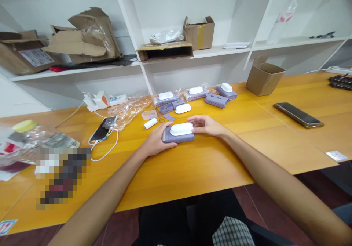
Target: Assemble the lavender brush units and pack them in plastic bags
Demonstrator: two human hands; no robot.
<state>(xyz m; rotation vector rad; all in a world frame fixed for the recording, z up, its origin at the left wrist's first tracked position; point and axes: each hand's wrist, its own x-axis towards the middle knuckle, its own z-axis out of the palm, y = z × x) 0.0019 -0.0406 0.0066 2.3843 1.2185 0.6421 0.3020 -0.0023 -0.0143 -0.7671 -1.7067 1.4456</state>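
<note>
Lilac box-shaped plastic case (180, 138), topped by a white oval ridged piece (182, 129), clasped at its left end by the left hand (157, 141) over the yellow wooden tabletop (187, 169); right hand (206, 125) curled at the piece, pinch not discernible. Probably light, stiff, smooth; best held by its ends.

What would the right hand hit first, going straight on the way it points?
Most likely the white oval piece on the purple case; the right hand seems to be at its near end, though exact contact is unclear.
</note>
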